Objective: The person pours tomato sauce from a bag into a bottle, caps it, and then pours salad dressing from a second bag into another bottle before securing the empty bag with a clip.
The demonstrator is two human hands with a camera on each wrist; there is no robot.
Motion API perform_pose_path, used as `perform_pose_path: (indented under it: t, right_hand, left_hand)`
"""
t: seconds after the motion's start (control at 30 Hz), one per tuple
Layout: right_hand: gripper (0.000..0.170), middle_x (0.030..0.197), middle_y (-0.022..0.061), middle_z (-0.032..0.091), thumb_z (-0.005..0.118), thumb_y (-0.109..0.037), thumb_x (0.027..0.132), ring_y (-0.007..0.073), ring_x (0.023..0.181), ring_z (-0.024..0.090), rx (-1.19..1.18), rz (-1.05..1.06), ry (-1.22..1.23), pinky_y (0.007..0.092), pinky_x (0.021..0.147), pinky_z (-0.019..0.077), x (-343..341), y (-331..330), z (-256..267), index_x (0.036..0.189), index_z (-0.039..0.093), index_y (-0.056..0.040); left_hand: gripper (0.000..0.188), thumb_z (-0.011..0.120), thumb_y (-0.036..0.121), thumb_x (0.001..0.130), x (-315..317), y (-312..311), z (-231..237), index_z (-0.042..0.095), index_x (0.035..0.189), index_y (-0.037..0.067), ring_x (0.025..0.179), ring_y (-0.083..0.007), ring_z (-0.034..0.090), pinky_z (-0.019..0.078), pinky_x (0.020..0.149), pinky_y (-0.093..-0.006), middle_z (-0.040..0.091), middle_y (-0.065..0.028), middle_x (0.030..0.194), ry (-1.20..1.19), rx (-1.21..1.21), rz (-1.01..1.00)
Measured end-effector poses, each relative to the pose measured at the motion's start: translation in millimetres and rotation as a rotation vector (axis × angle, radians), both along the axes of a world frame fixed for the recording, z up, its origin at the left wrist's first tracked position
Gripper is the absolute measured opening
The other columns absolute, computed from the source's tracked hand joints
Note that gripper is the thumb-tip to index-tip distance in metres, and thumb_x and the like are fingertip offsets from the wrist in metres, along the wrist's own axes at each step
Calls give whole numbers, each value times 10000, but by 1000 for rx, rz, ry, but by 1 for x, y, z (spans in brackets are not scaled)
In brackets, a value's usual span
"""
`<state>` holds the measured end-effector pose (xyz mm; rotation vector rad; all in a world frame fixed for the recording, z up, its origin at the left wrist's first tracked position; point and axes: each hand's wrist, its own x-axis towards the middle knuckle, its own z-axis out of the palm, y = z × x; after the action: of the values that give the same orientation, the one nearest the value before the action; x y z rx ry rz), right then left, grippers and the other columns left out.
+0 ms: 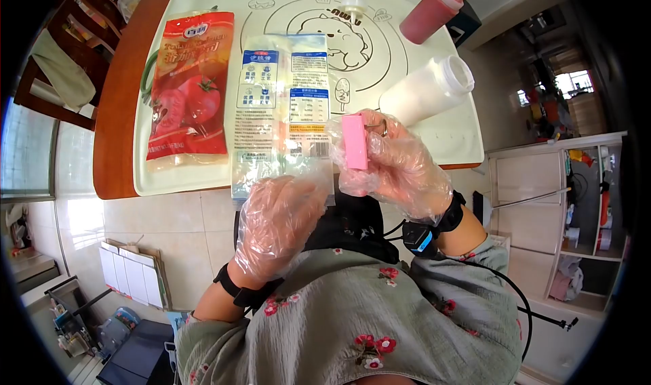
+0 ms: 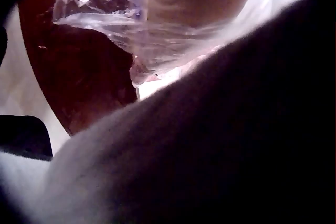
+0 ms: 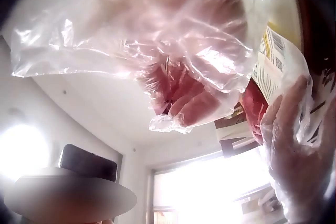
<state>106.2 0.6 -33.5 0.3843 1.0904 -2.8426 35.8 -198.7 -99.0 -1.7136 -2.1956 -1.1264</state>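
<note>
In the head view my right hand [image 1: 397,165], in a clear plastic glove, pinches a small pink rectangular block [image 1: 354,142]; a bit of metal shows beside it. What kind of tool it is I cannot tell. My gloved left hand [image 1: 281,215] grips the near end of a clear-and-white salad dressing packet [image 1: 308,124], which hangs over the table's front edge. The right wrist view shows the left hand's fingers at the packet's printed edge [image 3: 273,58]. The pink block is held just above the packet's right side. In the left wrist view a sleeve hides most of the hand.
A red tomato sauce packet [image 1: 192,87] lies left on the white mat [image 1: 183,175]. At the right, an uncapped white squeeze bottle [image 1: 427,90] lies on its side. A bottle of red sauce [image 1: 432,13] and a white nozzle cap [image 1: 353,7] are farther back.
</note>
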Motion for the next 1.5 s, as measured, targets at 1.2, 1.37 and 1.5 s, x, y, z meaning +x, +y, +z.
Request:
perform_pose_path:
  t: [1.2,1.37,1.5]
  right_hand:
    - [151,900,64,641,713,-41,852,129,835,618,543,109,-16,257,746,503,12,-21,11,943,602,5]
    - [205,898,64,654,722,-12,835,124,857,627,549,220,-97,264,763,517,10,-16,20,991,591,4]
    - [205,969,82,664,722,-3,830,128,889,630,645,251,4,273,798,524,10,-11,12,991,595,5]
  left_hand:
    - [252,769,27,696,-10,2,37,680,925,88,777,-259,629,502,677,-354,668,-55,838,-483,247,-2]
    - [266,757,12,710,-7,3,36,681,953,87,759,-254,640,508,686,-351,673,-48,843,-509,229,4]
    - [414,797,15,679,-5,7,23,645,1064,36,669,-255,613,491,640,-320,635,-84,763,-368,243,83]
